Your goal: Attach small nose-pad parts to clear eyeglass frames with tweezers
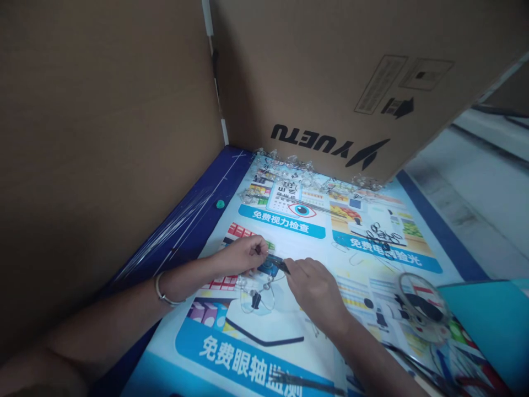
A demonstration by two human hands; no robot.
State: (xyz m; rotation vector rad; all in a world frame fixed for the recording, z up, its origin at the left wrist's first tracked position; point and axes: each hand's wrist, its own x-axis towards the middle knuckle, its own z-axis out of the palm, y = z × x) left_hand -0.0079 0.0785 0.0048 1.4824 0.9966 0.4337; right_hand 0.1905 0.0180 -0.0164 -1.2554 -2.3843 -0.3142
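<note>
My left hand (248, 255), with a bracelet on its wrist, is pinched closed in the middle of the printed poster; what its fingertips hold is too small to make out. To its right, my right hand (314, 289) grips a thin dark tool (281, 266), whose tip points toward the left hand. The exact kind of tool is unclear. Just below the left hand lie thin clear looped pieces (258, 298) with a small black part (256, 300) among them.
Cardboard panels (322, 66) wall the left and far sides. Clear pieces (297, 171) line the far panel's base. Black loops (382, 237) lie at right, near a roll of tape (424, 300). A green lump (220, 204) sits at left, and dark strips (306, 380) lie in front.
</note>
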